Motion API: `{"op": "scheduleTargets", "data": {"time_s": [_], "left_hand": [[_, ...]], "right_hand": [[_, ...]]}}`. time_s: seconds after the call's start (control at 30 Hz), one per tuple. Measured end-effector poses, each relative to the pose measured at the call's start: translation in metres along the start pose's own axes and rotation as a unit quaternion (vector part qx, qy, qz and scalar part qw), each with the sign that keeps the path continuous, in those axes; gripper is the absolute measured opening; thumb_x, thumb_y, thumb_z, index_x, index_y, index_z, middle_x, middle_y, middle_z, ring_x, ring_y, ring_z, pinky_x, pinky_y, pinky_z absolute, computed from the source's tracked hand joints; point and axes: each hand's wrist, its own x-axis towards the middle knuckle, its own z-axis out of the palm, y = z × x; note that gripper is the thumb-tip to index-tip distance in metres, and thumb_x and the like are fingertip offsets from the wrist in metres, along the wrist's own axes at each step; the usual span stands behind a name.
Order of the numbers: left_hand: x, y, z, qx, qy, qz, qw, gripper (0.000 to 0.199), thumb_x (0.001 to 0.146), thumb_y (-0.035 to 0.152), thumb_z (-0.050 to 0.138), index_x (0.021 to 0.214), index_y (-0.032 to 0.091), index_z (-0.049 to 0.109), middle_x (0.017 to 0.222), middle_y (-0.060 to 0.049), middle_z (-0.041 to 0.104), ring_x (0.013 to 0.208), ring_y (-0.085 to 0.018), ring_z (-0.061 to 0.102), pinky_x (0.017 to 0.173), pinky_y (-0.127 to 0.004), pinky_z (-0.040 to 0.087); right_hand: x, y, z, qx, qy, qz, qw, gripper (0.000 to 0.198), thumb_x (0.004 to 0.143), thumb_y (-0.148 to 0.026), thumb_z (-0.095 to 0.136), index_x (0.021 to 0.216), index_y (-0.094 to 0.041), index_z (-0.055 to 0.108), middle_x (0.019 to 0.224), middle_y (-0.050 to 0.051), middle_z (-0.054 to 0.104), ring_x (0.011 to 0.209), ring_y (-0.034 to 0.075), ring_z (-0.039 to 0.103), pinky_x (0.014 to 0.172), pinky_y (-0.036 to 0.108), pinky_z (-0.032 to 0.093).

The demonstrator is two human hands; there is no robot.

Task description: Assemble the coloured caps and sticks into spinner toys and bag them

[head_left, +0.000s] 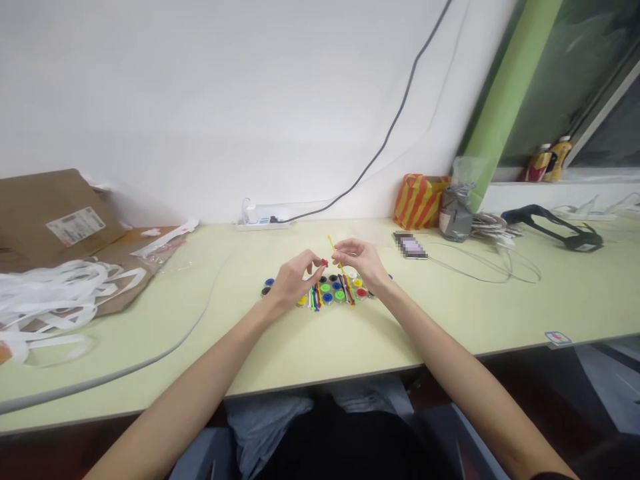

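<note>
My left hand pinches a small red piece between thumb and fingertips; its exact kind is too small to tell. In my right hand is a thin yellow stick, slanting up to the left from the fingers. The two hands are close together but apart, raised over the table. Below them lie round coloured discs with clear rims, among them a blue disc and a red disc. Bundles of thin coloured sticks lie between the discs. My hands partly cover the rows.
A power strip with a black cable sits by the wall. To the right are a phone, a striped bag and a black frame-like object. White strips and cardboard lie left. A grey cable crosses the table.
</note>
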Motion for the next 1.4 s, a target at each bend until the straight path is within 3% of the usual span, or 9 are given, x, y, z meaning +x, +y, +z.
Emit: {"op": "scheduleTargets", "data": {"time_s": [0.23,0.43,0.6,0.77,0.93,1.13,1.4], "left_hand": [[-0.001,0.001,0.001,-0.008,-0.002,0.018,1.0,0.016,0.098,0.035,0.055,0.095,0.02,0.06,0.085,0.0,0.062,0.072,-0.013,0.056,0.068,-0.027,0.046],[-0.004,0.002,0.001,0.0,0.007,0.004,1.0,0.014,0.097,0.033,0.055,0.094,0.021,0.061,0.085,0.0,0.063,0.073,-0.013,0.056,0.07,-0.028,0.046],[-0.004,0.008,0.002,0.025,0.092,-0.054,0.994,0.019,0.095,0.038,0.059,0.087,0.021,0.06,0.082,0.0,0.064,0.07,-0.014,0.055,0.068,-0.029,0.045],[-0.004,0.011,0.0,0.032,0.123,-0.062,0.99,0.015,0.094,0.035,0.06,0.089,0.021,0.06,0.084,0.001,0.065,0.07,-0.013,0.055,0.067,-0.028,0.045],[-0.006,0.01,0.001,0.017,0.119,-0.054,0.991,0.017,0.097,0.037,0.056,0.091,0.021,0.06,0.085,0.0,0.064,0.072,-0.013,0.056,0.07,-0.028,0.047],[-0.007,0.008,-0.002,0.011,0.088,-0.027,0.996,0.02,0.099,0.038,0.053,0.09,0.021,0.058,0.085,-0.001,0.063,0.075,-0.015,0.057,0.072,-0.03,0.047],[-0.004,0.005,-0.004,0.001,0.066,-0.009,0.998,0.019,0.1,0.038,0.051,0.098,0.021,0.06,0.089,-0.003,0.064,0.078,-0.015,0.059,0.076,-0.032,0.048]], "right_hand": [[-0.006,0.005,0.008,-0.014,-0.043,0.005,0.999,0.039,0.064,-0.048,0.087,0.078,-0.016,0.069,0.079,0.005,0.071,0.069,0.017,0.067,0.061,0.029,0.051],[-0.012,0.004,0.017,-0.001,-0.022,0.017,1.0,0.039,0.064,-0.049,0.087,0.073,-0.016,0.069,0.075,0.006,0.072,0.065,0.016,0.064,0.053,0.026,0.049],[-0.014,0.005,0.027,0.007,-0.016,0.005,1.0,0.042,0.069,-0.052,0.082,0.093,-0.018,0.077,0.086,0.009,0.076,0.074,0.021,0.07,0.05,0.027,0.052],[-0.019,0.001,0.031,0.006,-0.033,-0.014,0.999,0.044,0.074,-0.048,0.08,0.106,-0.019,0.077,0.095,0.01,0.076,0.08,0.023,0.071,0.052,0.028,0.054],[-0.02,-0.001,0.031,0.006,-0.037,-0.023,0.999,0.041,0.074,-0.047,0.079,0.105,-0.02,0.078,0.099,0.009,0.075,0.075,0.02,0.07,0.049,0.027,0.052],[-0.021,0.006,0.033,0.038,-0.04,-0.008,0.998,0.038,0.074,-0.048,0.079,0.096,-0.017,0.077,0.089,0.008,0.073,0.071,0.02,0.07,0.046,0.025,0.05],[-0.018,-0.003,0.031,0.025,-0.057,-0.01,0.998,0.041,0.074,-0.054,0.078,0.091,-0.018,0.069,0.081,0.006,0.071,0.073,0.019,0.068,0.052,0.026,0.053]]}}
